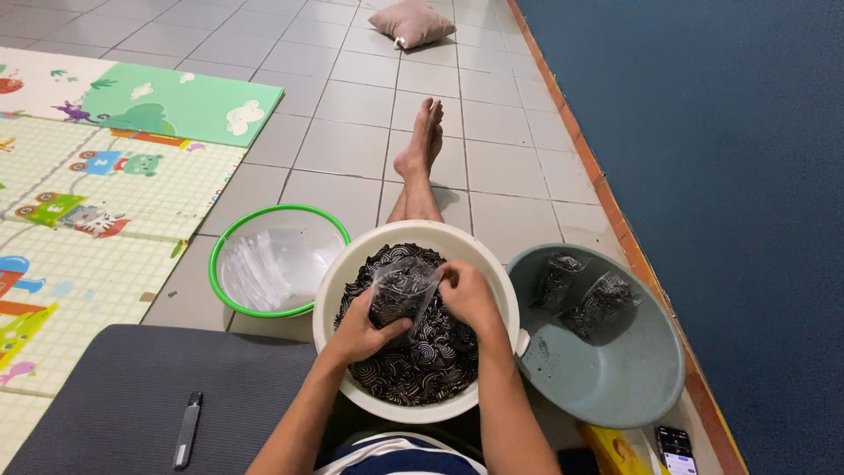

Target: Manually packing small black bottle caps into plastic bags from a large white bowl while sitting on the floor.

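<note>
I hold a clear bag (403, 292), part-filled, in my left hand (362, 330)'s grip; my right hand (466, 295) pinches its mouth. Two filled bags (585, 295) lie in the grey basin (615, 387); the white basin (352, 273) looks mostly full.

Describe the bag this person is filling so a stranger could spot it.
Three basins sit on the tiled floor; find the white middle basin. Above its dark pieces, the left hand and right hand hold a small clear plastic bag, the only filled bag outside the grey basin.

Pale grey floor tiles (352, 97) run to a dark blue wall (703, 132) edged by an orange skirting strip (598, 176). A colourful cartoon play mat (88, 176) covers the floor's left side; a brownish cushion (411, 22) lies at its far edge.
</note>
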